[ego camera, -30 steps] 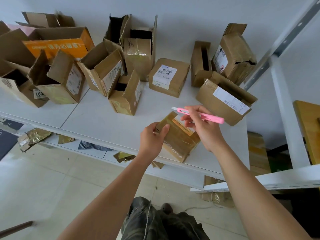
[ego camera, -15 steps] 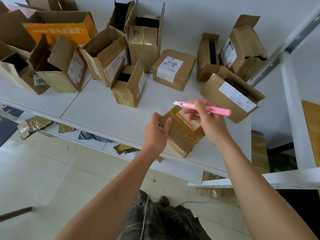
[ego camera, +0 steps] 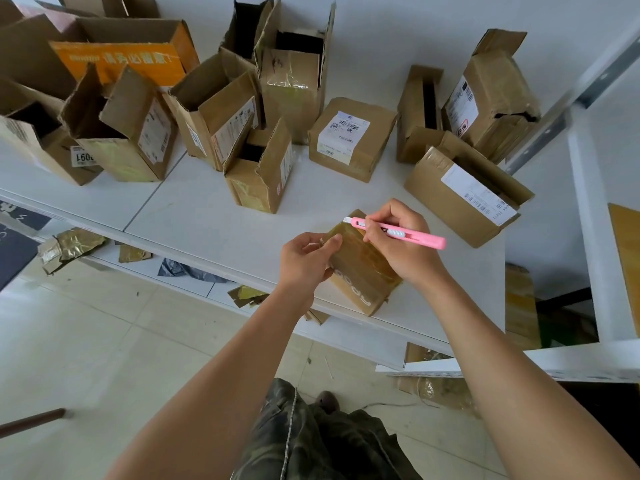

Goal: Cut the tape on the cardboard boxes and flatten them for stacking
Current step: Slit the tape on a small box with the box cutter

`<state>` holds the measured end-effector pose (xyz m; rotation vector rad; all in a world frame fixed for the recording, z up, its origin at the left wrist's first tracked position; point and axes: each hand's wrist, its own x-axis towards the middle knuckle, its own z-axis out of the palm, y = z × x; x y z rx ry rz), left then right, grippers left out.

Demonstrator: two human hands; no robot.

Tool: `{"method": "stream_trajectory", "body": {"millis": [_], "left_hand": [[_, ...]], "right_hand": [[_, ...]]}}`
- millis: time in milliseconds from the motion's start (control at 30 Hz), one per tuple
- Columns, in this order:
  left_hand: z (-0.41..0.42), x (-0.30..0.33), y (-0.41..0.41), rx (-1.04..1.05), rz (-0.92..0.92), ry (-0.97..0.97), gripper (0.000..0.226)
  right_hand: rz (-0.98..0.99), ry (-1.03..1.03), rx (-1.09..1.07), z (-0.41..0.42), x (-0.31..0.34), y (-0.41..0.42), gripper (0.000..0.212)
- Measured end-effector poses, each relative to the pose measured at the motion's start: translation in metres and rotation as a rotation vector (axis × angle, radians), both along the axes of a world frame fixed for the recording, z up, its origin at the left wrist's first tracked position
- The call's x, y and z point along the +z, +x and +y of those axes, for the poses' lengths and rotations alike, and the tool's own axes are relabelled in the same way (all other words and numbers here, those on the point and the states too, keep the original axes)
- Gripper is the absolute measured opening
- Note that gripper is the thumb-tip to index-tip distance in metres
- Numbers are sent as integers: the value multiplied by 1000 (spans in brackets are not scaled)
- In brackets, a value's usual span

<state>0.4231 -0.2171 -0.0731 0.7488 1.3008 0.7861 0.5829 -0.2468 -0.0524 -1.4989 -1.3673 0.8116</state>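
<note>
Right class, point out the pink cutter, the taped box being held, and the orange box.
pink cutter [ego camera: 415, 236], head view, handle.
taped box [ego camera: 363, 271], head view, taped top face.
orange box [ego camera: 121, 62], head view, orange panel.

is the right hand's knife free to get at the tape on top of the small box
Probably yes. The right hand holds the pink knife with its tip at the far top edge of the small box. The left hand grips only the box's left side, leaving the taped top bare.

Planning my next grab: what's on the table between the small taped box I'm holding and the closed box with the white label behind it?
Nothing: the head view shows bare white table between the small taped box and the closed labelled box.
</note>
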Motion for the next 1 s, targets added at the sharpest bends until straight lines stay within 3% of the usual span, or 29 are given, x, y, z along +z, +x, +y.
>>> {"method": "stream_trajectory", "body": {"millis": [467, 1000], "left_hand": [[-4, -4, 2, 39, 30, 23, 17], [-6, -5, 8, 72, 97, 74, 23]], "right_hand": [[-198, 112, 142, 4, 3, 4, 15], [-224, -30, 193, -20, 13, 21, 12]]}}
